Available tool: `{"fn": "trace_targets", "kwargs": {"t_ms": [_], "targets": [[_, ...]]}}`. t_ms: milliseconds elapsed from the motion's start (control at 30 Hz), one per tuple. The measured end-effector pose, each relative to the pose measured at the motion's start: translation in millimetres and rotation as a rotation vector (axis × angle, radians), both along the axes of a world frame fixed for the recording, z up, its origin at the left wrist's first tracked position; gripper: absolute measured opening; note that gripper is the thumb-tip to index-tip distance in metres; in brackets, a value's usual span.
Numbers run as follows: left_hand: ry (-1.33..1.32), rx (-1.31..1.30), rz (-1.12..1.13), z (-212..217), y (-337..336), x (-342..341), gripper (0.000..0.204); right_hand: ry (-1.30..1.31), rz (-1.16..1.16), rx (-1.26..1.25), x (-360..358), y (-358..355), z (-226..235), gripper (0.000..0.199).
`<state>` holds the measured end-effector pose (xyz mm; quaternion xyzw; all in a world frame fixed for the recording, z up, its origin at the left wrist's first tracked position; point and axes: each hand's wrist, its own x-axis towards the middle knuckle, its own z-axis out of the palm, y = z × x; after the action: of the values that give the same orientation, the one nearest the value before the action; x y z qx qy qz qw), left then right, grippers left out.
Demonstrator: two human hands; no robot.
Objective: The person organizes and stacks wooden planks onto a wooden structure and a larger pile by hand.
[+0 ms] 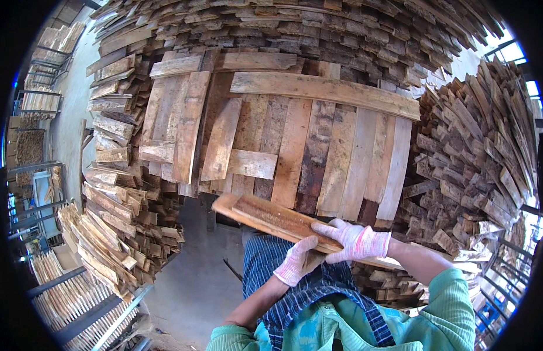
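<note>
Reddish-brown and orange-tan wood in hand: two long, flat, rough boards, darker one laid on the lighter, held on a slant above the wearer's lap. Their far end points up and left, close to the near edge of the counter; cannot tell whether it touches. Left hand, in a pale knit glove with pinkish bands, has its grip closed on the near edge, toward the right end. Right hand, gloved alike, lies over that same end, fingers spread across the upper face, grip on the pair.

Counter surfaced with weathered planks side by side, some stained dark. Loose on it: a long tan plank across the far right part; a short tan board at left of centre, a stubby pale piece just beside it.

Containers: dark metal rack at lower left, filled with thin pale slats in close rows. More racks along the left rim bear pale wood, blurred.

Brown split lumber heaped around: far wall of stacked ends, jumbled right-hand pile, left-hand pile beside the grey floor.

Wearer: dark blue, white-striped apron, green ribbed sleeve.
</note>
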<state>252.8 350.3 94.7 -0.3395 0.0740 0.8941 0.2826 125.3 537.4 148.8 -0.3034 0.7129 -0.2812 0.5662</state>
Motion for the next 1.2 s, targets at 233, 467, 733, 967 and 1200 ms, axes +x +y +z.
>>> {"fn": "trace_targets", "kwargs": {"t_ms": [233,467,733,967,1200], "targets": [[-0.132,-0.351,0.179,-61,-100,-53,0.068,1.018,0.046,0.206,14,37,-87,0.066],[-0.253,-0.396,0.009,-41,-124,-107,0.073,0.831,-0.004,0.108,-2,19,-86,0.059],[-0.310,-0.536,0.061,-53,-133,-111,0.075,0.645,0.075,0.236,-9,1,-66,0.060],[-0.344,-0.419,0.060,-55,-128,-117,0.069,0.679,0.061,0.273,-11,0,-67,0.055],[-0.195,-0.368,0.007,-73,-150,-57,0.034,0.813,0.102,0.214,-18,-1,-88,0.063]]}}
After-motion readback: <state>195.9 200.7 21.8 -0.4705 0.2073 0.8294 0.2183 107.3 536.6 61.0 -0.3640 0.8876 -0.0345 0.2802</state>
